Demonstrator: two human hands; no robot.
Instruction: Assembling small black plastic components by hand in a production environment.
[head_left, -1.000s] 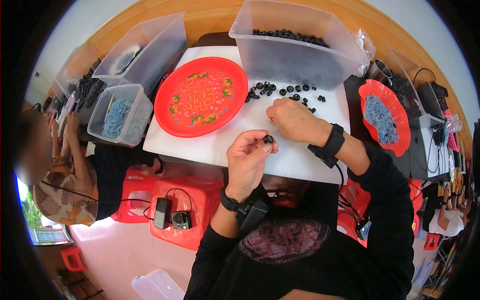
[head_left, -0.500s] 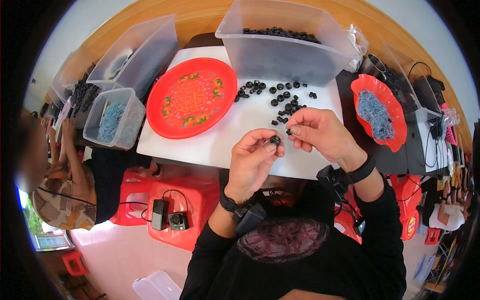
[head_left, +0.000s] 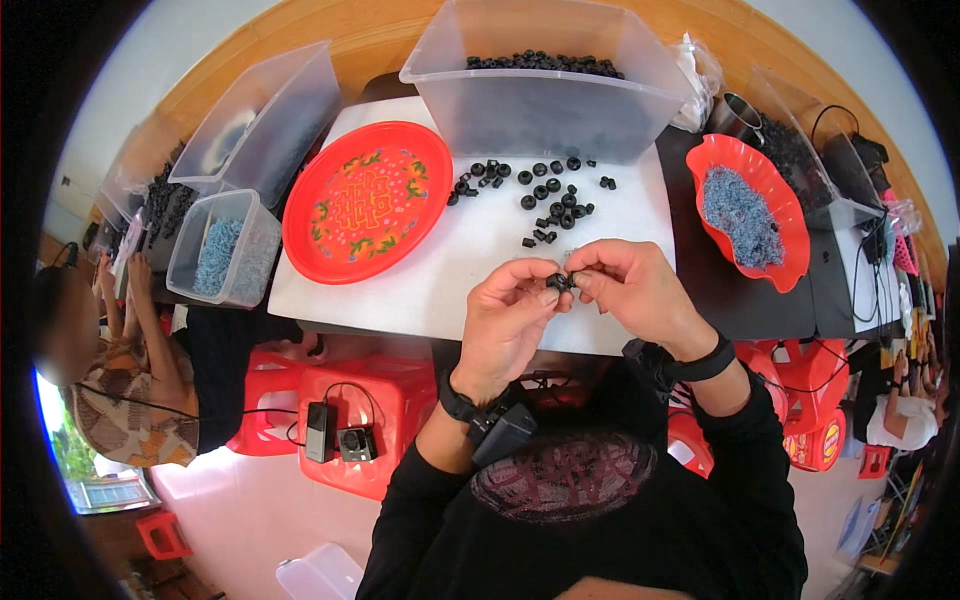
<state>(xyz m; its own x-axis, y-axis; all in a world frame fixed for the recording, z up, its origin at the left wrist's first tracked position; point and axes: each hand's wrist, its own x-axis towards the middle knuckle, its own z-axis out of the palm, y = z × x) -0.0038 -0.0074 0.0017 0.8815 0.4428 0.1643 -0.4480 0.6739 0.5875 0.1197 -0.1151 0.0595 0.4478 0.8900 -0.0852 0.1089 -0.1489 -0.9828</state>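
Observation:
Over the near edge of the white tabletop, my left hand (head_left: 512,318) pinches a round black knob-like part (head_left: 555,283) between thumb and fingertips. My right hand (head_left: 637,292) is closed too, its thumb and forefinger pressing a small black piece (head_left: 572,281) against that part's right side. Fingers partly cover both pieces, so I cannot tell how far they fit together. Just beyond my hands, loose black parts (head_left: 568,200), some round and some small and stubby, lie scattered on the white surface (head_left: 480,235).
A large clear tub (head_left: 540,120) of black parts stands at the back. A red patterned tray (head_left: 297,238) is at left, beside a clear box (head_left: 262,270) of bluish bits. At right are a red scalloped dish (head_left: 795,225) of bluish bits and a metal cup (head_left: 735,118). Someone (head_left: 140,390) sits at far left.
My hands have come together. The small black piece in my right fingers, held apart before, now meets the round part in my left. The whole view has shifted slightly.

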